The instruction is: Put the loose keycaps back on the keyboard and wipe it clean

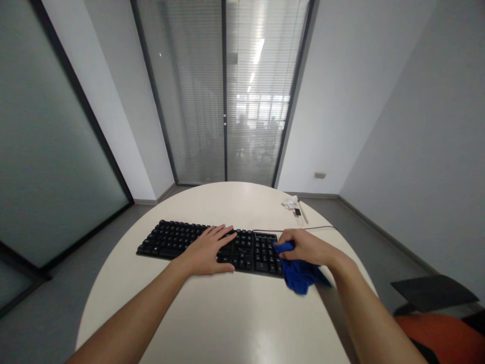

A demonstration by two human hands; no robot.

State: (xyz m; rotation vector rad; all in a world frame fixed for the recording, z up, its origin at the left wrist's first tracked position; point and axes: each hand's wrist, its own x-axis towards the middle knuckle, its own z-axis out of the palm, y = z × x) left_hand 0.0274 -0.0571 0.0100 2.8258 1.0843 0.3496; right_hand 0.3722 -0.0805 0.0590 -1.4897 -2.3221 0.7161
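A black keyboard (176, 237) lies across the round white table. My left hand (207, 251) rests on its middle keys with the fingers spread. At the keyboard's right end, my right hand (303, 245) grips a blue cloth (301, 275) between thumb and fingers. Part of the cloth touches the number pad's right edge, and the rest hangs loosely onto the table below the hand. The keys under both hands are hidden.
The round table (242, 308) carries a small white packet (291, 203) and a thin stick-like item (303, 212) near its far right edge. A black cable (318, 227) runs off to the right. An orange-seated chair (439, 333) stands at lower right; glass panels (200, 101) rise behind.
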